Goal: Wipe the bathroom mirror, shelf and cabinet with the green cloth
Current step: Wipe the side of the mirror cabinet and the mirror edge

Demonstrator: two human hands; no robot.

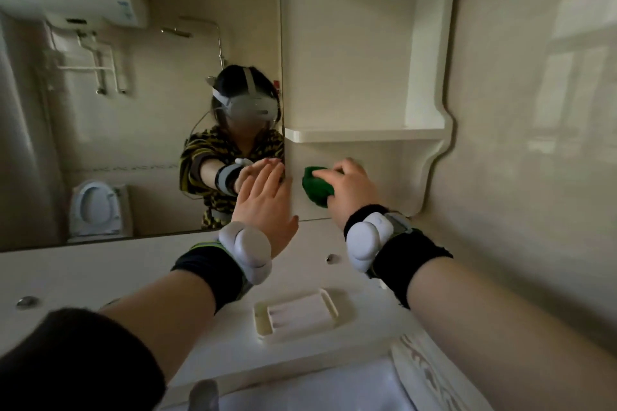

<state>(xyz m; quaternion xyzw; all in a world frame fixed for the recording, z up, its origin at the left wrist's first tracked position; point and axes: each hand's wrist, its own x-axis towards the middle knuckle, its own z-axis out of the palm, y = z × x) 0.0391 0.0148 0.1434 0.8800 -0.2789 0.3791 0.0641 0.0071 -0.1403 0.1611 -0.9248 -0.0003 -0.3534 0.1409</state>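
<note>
both arms stretched forward

the left hand [263, 200] is held flat, fingers straight and close together, palm turned away. the right hand [352, 188] is curled over a green cloth [315, 187], knuckles up. both forearms are bared and extended; each wrist is wrapped in a black band [207, 274].

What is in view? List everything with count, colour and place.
green cloth: one, green, bunched against the cabinet under the shelf
shelf: one, cream, right of the mirror
mirror: one, left of the cabinet
toilet: one, white, reflected low in the mirror
soap dish: one, cream, on the counter
basin: one, white, bottom edge
wrist trackers: two, white, one per wrist
left hand: one, flat at the mirror's right edge
right hand: one, grips the green cloth
</note>
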